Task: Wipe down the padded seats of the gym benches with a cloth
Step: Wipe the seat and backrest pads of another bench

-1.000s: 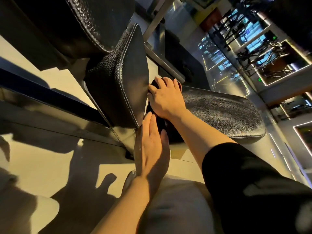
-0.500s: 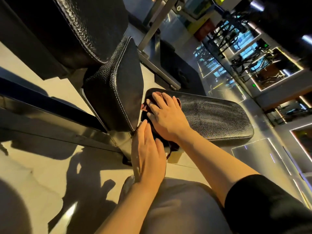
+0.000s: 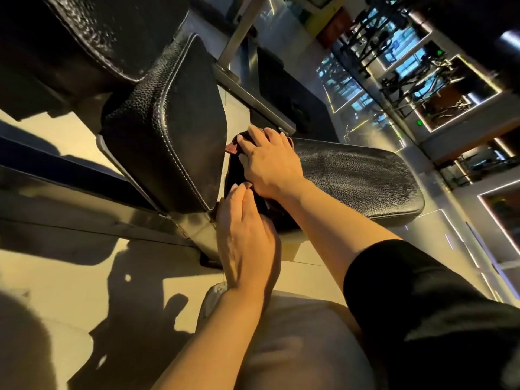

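Your right hand (image 3: 270, 161) is pressing, fingers spread flat, a dark reddish cloth (image 3: 233, 147) onto the black textured leather seat pad (image 3: 354, 181) (near end); your left hand (image 3: 244, 237), fingers straight together, is touching the cloth's edge.

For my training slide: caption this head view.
Right hand presses cloth onto bench seat; left hand alongside.

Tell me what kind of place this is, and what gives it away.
Most likely a commercial gym. A padded black bench seat is being wiped with a dark cloth under the right hand, another stitched pad stands beside it, and exercise machines fill the lit background.
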Demonstrator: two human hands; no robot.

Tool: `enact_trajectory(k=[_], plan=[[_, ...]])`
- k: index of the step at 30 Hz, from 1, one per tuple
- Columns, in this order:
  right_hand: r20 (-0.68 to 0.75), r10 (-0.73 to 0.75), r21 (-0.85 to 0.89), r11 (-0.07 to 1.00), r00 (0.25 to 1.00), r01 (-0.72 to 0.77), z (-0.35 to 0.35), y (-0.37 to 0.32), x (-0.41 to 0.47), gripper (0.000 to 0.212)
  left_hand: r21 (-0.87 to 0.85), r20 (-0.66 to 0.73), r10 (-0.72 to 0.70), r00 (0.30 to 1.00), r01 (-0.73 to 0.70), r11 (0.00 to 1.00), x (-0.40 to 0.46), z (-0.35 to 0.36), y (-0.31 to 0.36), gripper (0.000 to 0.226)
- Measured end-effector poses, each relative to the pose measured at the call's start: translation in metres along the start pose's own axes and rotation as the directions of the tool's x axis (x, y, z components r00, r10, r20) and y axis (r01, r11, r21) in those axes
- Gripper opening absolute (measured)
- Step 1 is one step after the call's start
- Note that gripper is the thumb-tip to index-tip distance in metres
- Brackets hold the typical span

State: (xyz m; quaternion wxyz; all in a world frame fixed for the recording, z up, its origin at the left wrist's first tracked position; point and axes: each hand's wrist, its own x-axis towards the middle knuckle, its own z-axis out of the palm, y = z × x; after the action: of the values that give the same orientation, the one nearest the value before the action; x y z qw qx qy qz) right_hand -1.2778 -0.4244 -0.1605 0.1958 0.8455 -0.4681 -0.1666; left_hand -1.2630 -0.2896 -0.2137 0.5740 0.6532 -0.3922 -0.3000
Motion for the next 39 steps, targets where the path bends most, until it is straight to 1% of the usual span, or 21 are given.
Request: enact_trajectory(k=[4, 7, 10, 14, 16, 18, 19, 21, 24, 28, 31, 33, 35, 39], plan=[[-0.048, 0.124, 0.009, 0.992, 0.991, -0.124, -0.002, 0.036, -0.019, 0.046, -0.002, -0.056, 0.138, 0.989, -0.138, 0.99, -0.006, 0.008, 0.007, 0.04], [-0.055, 0.211, -0.027, 0.977, 0.976, -0.213, -0.006, 0.072, -0.04, 0.047, 0.016, 0.018, 0.227, 0.974, -0.227, 0.974, -0.015, 0.015, 0.015, 0.051], [-0.043, 0.313, -0.046, 0.948, 0.949, -0.315, -0.013, 0.108, -0.067, 0.049, 0.051, 0.065, 0.292, 0.954, -0.296, 0.954, -0.022, 0.02, 0.02, 0.047], [-0.048, 0.427, -0.122, 0.895, 0.903, -0.429, -0.011, 0.144, -0.093, 0.058, 0.025, 0.078, 0.288, 0.955, -0.29, 0.957, -0.025, 0.022, 0.023, 0.044], [-0.082, 0.482, -0.094, 0.868, 0.872, -0.488, -0.01, 0.141, -0.096, 0.062, 0.018, 0.075, 0.264, 0.962, -0.266, 0.964, -0.023, 0.019, 0.021, 0.044], [-0.124, 0.52, -0.054, 0.847, 0.845, -0.529, -0.012, 0.126, -0.093, 0.058, 0.021, 0.067, 0.233, 0.97, -0.235, 0.972, -0.021, 0.015, 0.016, 0.044], [-0.143, 0.512, -0.052, 0.851, 0.847, -0.523, -0.012, 0.117, -0.091, 0.056, 0.022, 0.06, 0.219, 0.974, -0.221, 0.975, -0.018, 0.013, 0.013, 0.044], [-0.157, 0.436, -0.067, 0.89, 0.886, -0.45, -0.011, 0.098, -0.086, 0.056, 0.028, 0.046, 0.198, 0.979, -0.199, 0.98, -0.014, 0.009, 0.008, 0.039], [-0.115, 0.277, -0.083, 0.954, 0.954, -0.287, -0.009, 0.064, -0.069, 0.051, 0.024, 0.046, 0.146, 0.988, -0.147, 0.989, -0.011, 0.002, 0.004, 0.039], [-0.079, 0.146, -0.054, 0.987, 0.986, -0.15, -0.005, 0.017, -0.047, 0.049, 0.025, 0.062, 0.103, 0.993, -0.104, 0.994, -0.012, -0.006, -0.001, 0.041], [-0.051, 0.032, -0.026, 0.999, 0.998, -0.034, 0.002, -0.015, -0.034, 0.05, -0.017, 0.045, -0.041, 0.998, 0.042, 0.999, -0.009, -0.011, -0.005, 0.042], [-0.05, 0.004, -0.012, 1.0, 0.999, -0.004, 0.003, -0.022, -0.027, 0.05, -0.027, 0.025, -0.084, 0.996, 0.085, 0.996, -0.007, -0.014, -0.008, 0.04], [-0.057, 0.002, 0.018, 1.0, 0.998, -0.001, 0.002, -0.022, -0.02, 0.049, -0.05, 0.022, -0.088, 0.996, 0.089, 0.995, -0.005, -0.014, -0.012, 0.039], [-0.063, -0.02, 0.02, 1.0, 0.998, 0.021, 0.006, -0.021, -0.003, 0.045, -0.102, 0.051, -0.081, 0.995, 0.086, 0.991, -0.006, -0.016, -0.013, 0.048]])
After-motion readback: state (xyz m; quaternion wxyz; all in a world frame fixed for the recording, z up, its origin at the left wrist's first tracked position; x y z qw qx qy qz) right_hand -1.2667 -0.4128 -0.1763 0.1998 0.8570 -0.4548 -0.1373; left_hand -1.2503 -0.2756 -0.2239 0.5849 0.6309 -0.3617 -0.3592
